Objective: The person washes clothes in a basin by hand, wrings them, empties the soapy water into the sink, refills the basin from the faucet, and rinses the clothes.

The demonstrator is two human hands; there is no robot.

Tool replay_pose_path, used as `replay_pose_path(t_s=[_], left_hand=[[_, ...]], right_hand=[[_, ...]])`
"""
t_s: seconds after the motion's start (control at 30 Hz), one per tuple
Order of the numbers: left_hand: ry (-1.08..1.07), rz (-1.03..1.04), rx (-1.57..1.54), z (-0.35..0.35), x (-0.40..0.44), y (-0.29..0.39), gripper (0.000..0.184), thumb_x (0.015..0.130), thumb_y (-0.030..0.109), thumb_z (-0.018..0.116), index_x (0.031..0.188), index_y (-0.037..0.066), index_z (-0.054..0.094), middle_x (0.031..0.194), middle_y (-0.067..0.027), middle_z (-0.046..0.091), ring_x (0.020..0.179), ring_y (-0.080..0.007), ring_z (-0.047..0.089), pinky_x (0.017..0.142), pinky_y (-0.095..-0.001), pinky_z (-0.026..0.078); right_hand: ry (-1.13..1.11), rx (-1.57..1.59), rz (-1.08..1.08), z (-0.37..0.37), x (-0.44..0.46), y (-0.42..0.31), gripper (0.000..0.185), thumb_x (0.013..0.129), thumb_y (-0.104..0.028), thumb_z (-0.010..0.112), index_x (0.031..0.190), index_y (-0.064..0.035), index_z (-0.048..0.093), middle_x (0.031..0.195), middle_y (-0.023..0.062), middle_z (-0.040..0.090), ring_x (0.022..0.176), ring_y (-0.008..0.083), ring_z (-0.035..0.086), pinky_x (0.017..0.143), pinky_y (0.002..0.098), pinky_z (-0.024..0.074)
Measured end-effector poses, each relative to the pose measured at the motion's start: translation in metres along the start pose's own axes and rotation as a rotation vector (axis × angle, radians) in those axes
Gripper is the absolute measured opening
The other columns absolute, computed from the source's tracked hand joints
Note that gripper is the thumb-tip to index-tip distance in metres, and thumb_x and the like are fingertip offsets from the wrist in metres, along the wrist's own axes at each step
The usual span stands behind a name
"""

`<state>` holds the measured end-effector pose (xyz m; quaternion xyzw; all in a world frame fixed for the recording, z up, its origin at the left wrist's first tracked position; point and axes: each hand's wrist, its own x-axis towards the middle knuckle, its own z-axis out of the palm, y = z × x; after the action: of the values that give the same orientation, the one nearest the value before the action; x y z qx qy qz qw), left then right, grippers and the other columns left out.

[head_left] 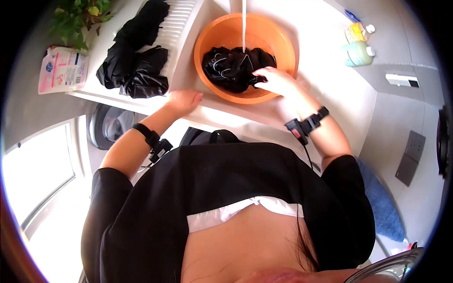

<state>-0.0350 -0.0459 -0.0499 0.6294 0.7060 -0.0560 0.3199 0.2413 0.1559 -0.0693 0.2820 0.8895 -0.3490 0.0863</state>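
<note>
An orange plastic basin (282,43) stands in the white sink, with a soaked black garment (225,70) with thin white trim bunched inside it. A narrow stream of water (244,28) falls onto the cloth. My right hand (275,81) reaches over the basin's right rim, its thumb and fingers closed on the garment's right edge. My left hand (185,102) rests on the sink's front edge to the left of the basin, its fingers curled in and nothing visible in them.
More black clothing (134,66) lies heaped on the ribbed drainboard (178,21). A pink-and-white pouch (63,70) and a leafy plant (78,19) are at the left. Yellow (355,33) and pale green (357,54) bottles stand at the right. A front-loading washing machine (111,126) sits below.
</note>
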Motion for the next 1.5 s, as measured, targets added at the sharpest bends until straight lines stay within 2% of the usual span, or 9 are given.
replay_pose_path(t_s=[0.2, 0.37, 0.53, 0.73, 0.93, 1.17, 1.27, 1.37, 1.5], left_hand=[[0.028, 0.047, 0.024, 0.002, 0.0, -0.004, 0.031, 0.091, 0.033, 0.042, 0.09, 0.015, 0.067, 0.087, -0.0082, 0.066, 0.086, -0.0285, 0.061, 0.074, -0.0409, 0.048], [0.016, 0.051, 0.044, -0.003, -0.004, -0.003, 0.03, 0.091, 0.033, 0.043, 0.092, 0.017, 0.068, 0.088, -0.0076, 0.066, 0.085, -0.028, 0.061, 0.074, -0.0407, 0.048], [-0.056, 0.072, -0.136, -0.005, 0.005, -0.009, 0.037, 0.093, 0.04, 0.042, 0.093, 0.012, 0.067, 0.089, -0.0096, 0.066, 0.086, -0.0269, 0.062, 0.076, -0.038, 0.049], [0.234, 0.413, -0.966, -0.124, 0.027, 0.026, 0.031, 0.094, 0.031, 0.05, 0.099, 0.003, 0.064, 0.092, -0.0056, 0.067, 0.091, -0.0131, 0.062, 0.082, -0.0284, 0.047], [0.0, 0.753, -1.879, -0.176, 0.028, 0.06, 0.031, 0.097, 0.028, 0.042, 0.094, 0.003, 0.059, 0.088, -0.0079, 0.063, 0.078, -0.016, 0.058, 0.074, -0.0288, 0.048], [-0.171, 0.984, -1.928, -0.178, 0.049, 0.055, 0.021, 0.096, 0.022, 0.047, 0.095, 0.004, 0.057, 0.088, -0.005, 0.063, 0.075, -0.0125, 0.055, 0.072, -0.0239, 0.045], [0.042, 0.893, -1.341, -0.173, 0.046, 0.058, 0.021, 0.094, 0.019, 0.053, 0.104, 0.001, 0.056, 0.089, -0.0046, 0.063, 0.081, -0.0133, 0.056, 0.078, -0.0247, 0.045], [0.233, 0.987, -0.533, -0.138, 0.081, 0.03, 0.058, 0.074, 0.038, 0.074, 0.116, 0.002, 0.057, 0.105, -0.0129, 0.063, 0.101, -0.0228, 0.06, 0.089, -0.0326, 0.045], [0.156, 0.861, -0.441, -0.111, 0.106, 0.012, 0.052, 0.07, 0.042, 0.075, 0.105, 0.005, 0.063, 0.1, -0.0151, 0.062, 0.094, -0.0302, 0.059, 0.085, -0.0354, 0.044]], right_hand=[[0.131, -0.268, -0.056, 0.026, 0.069, -0.01, 0.042, 0.07, -0.024, 0.075, 0.109, -0.0149, 0.061, 0.137, 0.0093, 0.042, 0.12, 0.0295, 0.046, 0.098, 0.0396, 0.0418], [0.106, 0.194, -0.163, 0.024, 0.082, -0.005, 0.019, 0.081, -0.024, 0.063, 0.09, -0.0084, 0.058, 0.083, 0.0145, 0.063, 0.081, 0.0321, 0.061, 0.07, 0.0402, 0.0472], [0.064, 0.254, 0.011, 0.013, 0.045, -0.005, 0.023, 0.086, -0.026, 0.06, 0.1, -0.0075, 0.056, 0.081, 0.0162, 0.062, 0.077, 0.0325, 0.061, 0.067, 0.0394, 0.0467], [0.122, 0.441, 0.075, 0.021, 0.01, -0.025, 0.021, 0.081, -0.012, 0.068, 0.097, -0.0022, 0.058, 0.086, 0.0032, 0.061, 0.081, 0.0123, 0.057, 0.074, 0.0283, 0.0468], [0.17, 0.552, 0.119, 0.001, -0.001, -0.072, 0.017, 0.086, -0.013, 0.062, 0.099, -0.0024, 0.061, 0.088, 0.0037, 0.064, 0.082, 0.0116, 0.058, 0.077, 0.0264, 0.0463], [0.309, 0.637, 0.013, -0.03, -0.007, -0.117, 0.012, 0.089, -0.011, 0.057, 0.096, -0.0011, 0.06, 0.092, 0.0024, 0.06, 0.088, 0.0109, 0.055, 0.082, 0.0256, 0.0441], [0.414, 0.558, -0.091, -0.048, 0.001, -0.135, 0.013, 0.09, -0.01, 0.056, 0.098, -0.0007, 0.059, 0.094, 0.0032, 0.059, 0.092, 0.0118, 0.054, 0.085, 0.026, 0.043], [0.494, 0.688, -0.141, -0.063, 0.01, -0.123, 0.015, 0.089, -0.008, 0.056, 0.102, -0.001, 0.057, 0.099, 0.0015, 0.057, 0.098, 0.0119, 0.052, 0.09, 0.0257, 0.0405], [0.748, 0.973, -0.149, -0.074, 0.011, -0.154, 0.007, 0.092, -0.006, 0.052, 0.098, -0.0041, 0.055, 0.089, -0.0019, 0.054, 0.083, 0.0074, 0.052, 0.075, 0.0206, 0.0438]])
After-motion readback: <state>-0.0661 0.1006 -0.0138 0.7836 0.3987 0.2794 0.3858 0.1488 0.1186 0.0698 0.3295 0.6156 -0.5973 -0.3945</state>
